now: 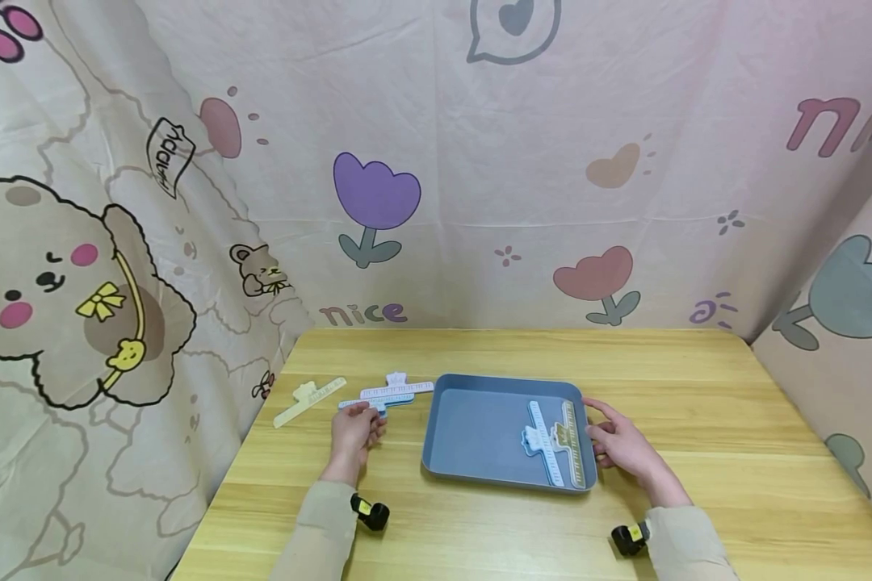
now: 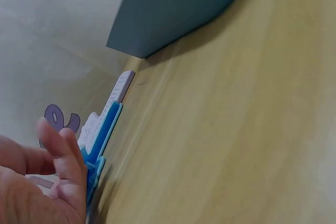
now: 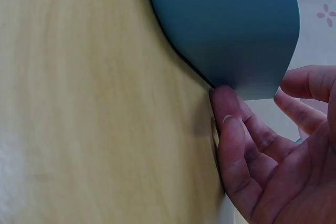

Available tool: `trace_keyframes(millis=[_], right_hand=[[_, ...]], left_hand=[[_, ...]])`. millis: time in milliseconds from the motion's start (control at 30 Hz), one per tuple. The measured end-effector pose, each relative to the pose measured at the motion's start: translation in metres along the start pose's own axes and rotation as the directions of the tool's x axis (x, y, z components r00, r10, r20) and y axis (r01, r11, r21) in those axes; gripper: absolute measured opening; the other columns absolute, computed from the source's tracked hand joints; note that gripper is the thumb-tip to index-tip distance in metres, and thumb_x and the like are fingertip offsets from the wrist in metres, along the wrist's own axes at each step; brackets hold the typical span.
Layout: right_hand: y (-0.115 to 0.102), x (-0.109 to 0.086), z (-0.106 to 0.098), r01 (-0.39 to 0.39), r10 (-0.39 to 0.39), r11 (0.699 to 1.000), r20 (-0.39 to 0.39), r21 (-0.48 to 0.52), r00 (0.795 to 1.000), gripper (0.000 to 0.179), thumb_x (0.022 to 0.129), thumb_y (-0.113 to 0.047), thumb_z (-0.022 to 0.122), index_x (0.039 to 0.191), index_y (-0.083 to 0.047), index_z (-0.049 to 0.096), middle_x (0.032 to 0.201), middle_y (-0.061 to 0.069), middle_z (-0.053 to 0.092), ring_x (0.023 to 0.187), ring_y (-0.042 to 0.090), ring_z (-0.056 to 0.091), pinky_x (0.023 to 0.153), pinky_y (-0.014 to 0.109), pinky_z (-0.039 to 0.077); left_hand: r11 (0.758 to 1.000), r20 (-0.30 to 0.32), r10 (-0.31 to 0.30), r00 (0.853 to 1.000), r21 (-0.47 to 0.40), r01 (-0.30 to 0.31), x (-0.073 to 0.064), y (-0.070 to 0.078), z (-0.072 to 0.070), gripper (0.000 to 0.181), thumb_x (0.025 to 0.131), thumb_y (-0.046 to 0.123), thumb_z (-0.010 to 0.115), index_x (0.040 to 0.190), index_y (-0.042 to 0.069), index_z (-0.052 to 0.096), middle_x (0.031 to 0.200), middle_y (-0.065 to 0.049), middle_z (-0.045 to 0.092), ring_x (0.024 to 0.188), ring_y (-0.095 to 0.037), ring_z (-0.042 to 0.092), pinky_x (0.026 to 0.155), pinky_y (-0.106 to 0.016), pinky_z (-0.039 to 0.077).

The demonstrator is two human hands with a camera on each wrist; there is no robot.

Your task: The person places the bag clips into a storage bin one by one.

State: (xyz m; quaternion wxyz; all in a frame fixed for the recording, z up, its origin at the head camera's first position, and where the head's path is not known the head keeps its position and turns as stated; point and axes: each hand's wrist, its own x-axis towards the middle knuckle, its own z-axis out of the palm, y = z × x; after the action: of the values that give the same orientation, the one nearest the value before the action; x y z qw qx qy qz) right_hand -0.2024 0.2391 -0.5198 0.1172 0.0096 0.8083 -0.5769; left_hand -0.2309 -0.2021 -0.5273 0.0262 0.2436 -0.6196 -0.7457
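My left hand (image 1: 354,432) is at a blue ruler clip (image 1: 400,399), its fingers bent beside the clip's handle. The same blue clip (image 2: 109,129) stands partly behind those fingers in the left wrist view; I cannot tell whether they pinch it. A white-lilac ruler clip (image 1: 407,389) lies just behind the blue one. The grey-blue tray (image 1: 480,436) rests on the table, with my right hand (image 1: 625,445) at its right wall. In the right wrist view, fingertips (image 3: 226,98) touch the tray's outside near its lower edge, others are at the rim.
Inside the tray, on the right, lie a blue-and-white clip (image 1: 545,444) and a tan-and-white clip (image 1: 570,444). A pale yellow ruler clip (image 1: 308,401) lies at the table's left. The wooden table (image 1: 509,532) meets a printed curtain (image 1: 480,161) behind.
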Motion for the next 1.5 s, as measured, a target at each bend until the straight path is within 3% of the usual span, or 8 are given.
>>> trace_keyframes(millis=[133, 333, 633, 900, 1167, 1300, 1500], right_hand=[[0.0, 0.0, 0.0, -0.011, 0.011, 1.0, -0.008, -0.017, 1.0, 0.056, 0.099, -0.006, 0.05, 0.152, -0.009, 0.032, 0.094, 0.016, 0.06, 0.069, 0.022, 0.059, 0.055, 0.034, 0.052], [-0.001, -0.001, 0.0, -0.016, 0.015, 1.0, -0.015, -0.027, 1.0, 0.056, 0.099, -0.006, 0.051, 0.152, -0.01, 0.033, 0.096, 0.016, 0.06, 0.069, 0.023, 0.059, 0.055, 0.035, 0.052], [-0.001, 0.0, -0.001, -0.009, 0.009, 1.0, -0.006, -0.02, 1.0, 0.056, 0.099, -0.006, 0.051, 0.152, -0.009, 0.032, 0.096, 0.016, 0.061, 0.069, 0.023, 0.06, 0.054, 0.034, 0.052], [-0.002, 0.0, 0.0, -0.008, 0.008, 1.0, -0.01, -0.026, 1.0, 0.056, 0.099, -0.006, 0.051, 0.152, -0.009, 0.032, 0.096, 0.017, 0.06, 0.07, 0.022, 0.059, 0.055, 0.035, 0.053], [-0.002, 0.0, 0.001, -0.01, 0.009, 0.999, -0.021, -0.036, 1.0, 0.054, 0.1, -0.007, 0.05, 0.151, -0.008, 0.033, 0.101, 0.018, 0.062, 0.074, 0.024, 0.062, 0.057, 0.037, 0.054], [-0.003, 0.001, 0.0, -0.004, 0.004, 1.0, -0.021, -0.007, 1.0, 0.054, 0.099, -0.006, 0.05, 0.15, -0.006, 0.034, 0.103, 0.02, 0.061, 0.075, 0.024, 0.062, 0.058, 0.037, 0.055], [-0.001, 0.003, -0.001, 0.003, -0.002, 0.998, -0.011, 0.065, 1.0, 0.054, 0.098, -0.003, 0.049, 0.15, -0.005, 0.033, 0.113, 0.027, 0.057, 0.078, 0.025, 0.063, 0.061, 0.04, 0.057]], left_hand=[[1.0, -0.014, 0.004, 1.0, 0.002, -0.004, 0.004, -0.001, 0.0, 0.036, 0.093, -0.005, 0.057, 0.126, -0.01, 0.044, 0.084, -0.016, 0.067, 0.058, -0.01, 0.061, 0.046, -0.018, 0.044], [0.999, -0.036, 0.038, 0.999, 0.028, -0.037, 0.006, -0.001, -0.001, 0.037, 0.091, -0.005, 0.058, 0.126, -0.01, 0.047, 0.088, -0.014, 0.065, 0.06, -0.01, 0.06, 0.045, -0.018, 0.041], [0.979, -0.066, 0.189, 0.98, 0.09, -0.182, -0.005, 0.016, -0.003, 0.035, 0.091, -0.006, 0.06, 0.123, -0.005, 0.047, 0.089, -0.008, 0.055, 0.061, -0.017, 0.061, 0.046, -0.023, 0.046], [0.964, -0.074, 0.253, 0.965, 0.103, -0.245, -0.015, 0.028, -0.003, 0.038, 0.088, -0.008, 0.06, 0.124, -0.006, 0.049, 0.086, -0.004, 0.056, 0.054, -0.014, 0.059, 0.044, -0.022, 0.046], [0.954, -0.035, 0.287, 0.957, 0.101, -0.282, -0.029, 0.036, 0.003, 0.03, 0.085, -0.008, 0.061, 0.115, -0.006, 0.059, 0.082, -0.006, 0.062, 0.05, -0.011, 0.056, 0.042, -0.02, 0.044], [0.954, -0.002, 0.29, 0.957, 0.077, -0.289, -0.037, 0.041, 0.007, 0.029, 0.087, -0.007, 0.06, 0.116, -0.007, 0.059, 0.082, -0.01, 0.065, 0.05, -0.01, 0.054, 0.042, -0.019, 0.042], [0.961, 0.061, 0.274, 0.96, 0.018, -0.276, -0.046, 0.046, 0.015, 0.03, 0.087, -0.007, 0.06, 0.117, -0.009, 0.058, 0.078, -0.006, 0.065, 0.049, -0.008, 0.051, 0.041, -0.018, 0.04]])
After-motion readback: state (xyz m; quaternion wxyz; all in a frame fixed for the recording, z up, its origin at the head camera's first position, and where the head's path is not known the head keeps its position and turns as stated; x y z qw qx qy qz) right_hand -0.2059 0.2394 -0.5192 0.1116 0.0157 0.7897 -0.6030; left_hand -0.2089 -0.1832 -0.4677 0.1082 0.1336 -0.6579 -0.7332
